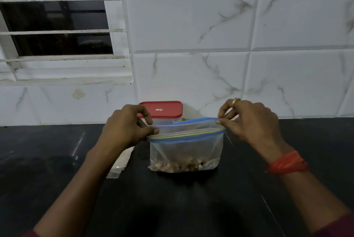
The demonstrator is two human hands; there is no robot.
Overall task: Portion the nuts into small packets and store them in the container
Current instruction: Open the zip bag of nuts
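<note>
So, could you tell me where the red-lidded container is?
Head view: the container stands slightly left of centre at the back of the counter against the tiled wall, just behind the zip bag.

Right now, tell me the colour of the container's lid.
Red. The lid shows best in the head view, just behind the zip bag.

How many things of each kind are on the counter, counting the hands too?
Zip bag: 1
Container: 1
Packet stack: 1 (packets in it cannot be counted)
Hands: 2, the left hand and right hand, each pinching the zip bag's top
Total: 5
</note>
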